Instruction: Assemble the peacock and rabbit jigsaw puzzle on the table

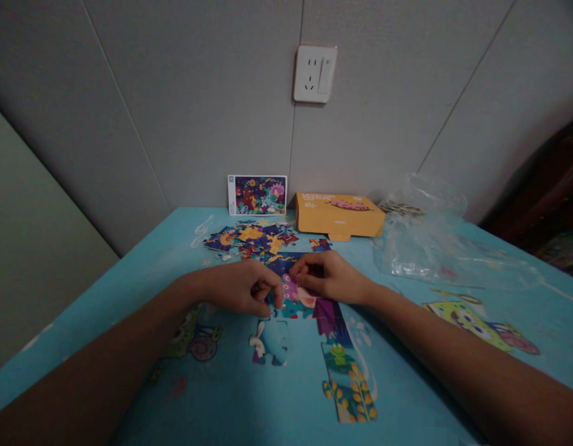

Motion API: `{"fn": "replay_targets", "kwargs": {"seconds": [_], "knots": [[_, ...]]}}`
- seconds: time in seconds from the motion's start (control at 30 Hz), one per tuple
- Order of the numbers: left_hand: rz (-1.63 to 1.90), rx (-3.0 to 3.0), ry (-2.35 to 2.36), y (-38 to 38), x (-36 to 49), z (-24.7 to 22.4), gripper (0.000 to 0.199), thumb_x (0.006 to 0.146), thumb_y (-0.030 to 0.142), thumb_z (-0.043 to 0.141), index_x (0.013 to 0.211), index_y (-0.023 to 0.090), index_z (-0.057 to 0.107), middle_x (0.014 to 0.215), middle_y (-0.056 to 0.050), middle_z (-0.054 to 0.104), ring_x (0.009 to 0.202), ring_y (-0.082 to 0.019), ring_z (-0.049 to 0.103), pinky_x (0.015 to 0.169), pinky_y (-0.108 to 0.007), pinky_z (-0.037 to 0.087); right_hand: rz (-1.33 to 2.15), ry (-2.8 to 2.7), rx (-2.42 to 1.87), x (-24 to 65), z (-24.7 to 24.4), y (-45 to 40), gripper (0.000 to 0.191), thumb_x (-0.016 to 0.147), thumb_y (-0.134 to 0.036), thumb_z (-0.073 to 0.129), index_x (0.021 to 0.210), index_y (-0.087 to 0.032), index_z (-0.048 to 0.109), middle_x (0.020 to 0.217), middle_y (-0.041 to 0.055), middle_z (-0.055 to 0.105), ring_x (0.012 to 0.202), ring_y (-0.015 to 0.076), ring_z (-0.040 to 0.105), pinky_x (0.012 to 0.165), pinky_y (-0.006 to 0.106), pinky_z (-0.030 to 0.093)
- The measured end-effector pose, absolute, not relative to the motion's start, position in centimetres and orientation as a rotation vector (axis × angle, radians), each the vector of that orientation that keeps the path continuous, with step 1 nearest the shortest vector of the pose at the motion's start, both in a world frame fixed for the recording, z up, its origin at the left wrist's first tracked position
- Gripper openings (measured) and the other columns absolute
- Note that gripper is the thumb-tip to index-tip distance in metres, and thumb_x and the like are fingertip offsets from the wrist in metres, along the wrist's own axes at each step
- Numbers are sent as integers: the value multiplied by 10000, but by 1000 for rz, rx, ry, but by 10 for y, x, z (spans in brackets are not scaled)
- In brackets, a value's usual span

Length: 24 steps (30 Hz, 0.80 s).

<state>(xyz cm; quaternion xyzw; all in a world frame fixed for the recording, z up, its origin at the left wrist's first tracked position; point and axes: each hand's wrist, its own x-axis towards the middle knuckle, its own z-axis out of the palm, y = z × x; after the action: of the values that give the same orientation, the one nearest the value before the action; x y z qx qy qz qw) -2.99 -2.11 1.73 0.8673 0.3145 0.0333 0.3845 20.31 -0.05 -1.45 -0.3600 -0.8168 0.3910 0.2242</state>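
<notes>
My left hand [249,286] is curled, thumb and index finger pinching at the left edge of a partly joined jigsaw puzzle [295,306]; a bit of teal puzzle piece shows between them. My right hand [330,277] rests over the same puzzle, its bent fingertips closed on a pink-purple piece; the fingers partly hide that piece. From the puzzle's right side a joined strip of pieces [339,356] runs toward me, with a green frog and yellow leaves. Below my left hand lies a separate light-blue section with a white rabbit [270,342].
Loose puzzle pieces [251,237] are heaped behind my hands. Against the wall stand a picture card [261,195] and a yellow box [339,215]. A clear plastic bag [420,248] lies at the right, with more pieces [402,209] by it. The tablecloth [197,396] is blue with printed cartoons.
</notes>
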Motion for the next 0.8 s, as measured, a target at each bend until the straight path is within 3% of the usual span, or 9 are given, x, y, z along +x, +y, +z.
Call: {"fn": "replay_targets", "kwargs": {"seconds": [0.8], "knots": [[86,2277,724,-22,-29,17,143,742,149,661,866,152,733,536,65,434,478,-47,409,467,-148,310,1046,-2275,-1024,203,-14,-1,198,821,-289,601,907,-126,674,674,-3,597,561,90,494,531,214,373]]}}
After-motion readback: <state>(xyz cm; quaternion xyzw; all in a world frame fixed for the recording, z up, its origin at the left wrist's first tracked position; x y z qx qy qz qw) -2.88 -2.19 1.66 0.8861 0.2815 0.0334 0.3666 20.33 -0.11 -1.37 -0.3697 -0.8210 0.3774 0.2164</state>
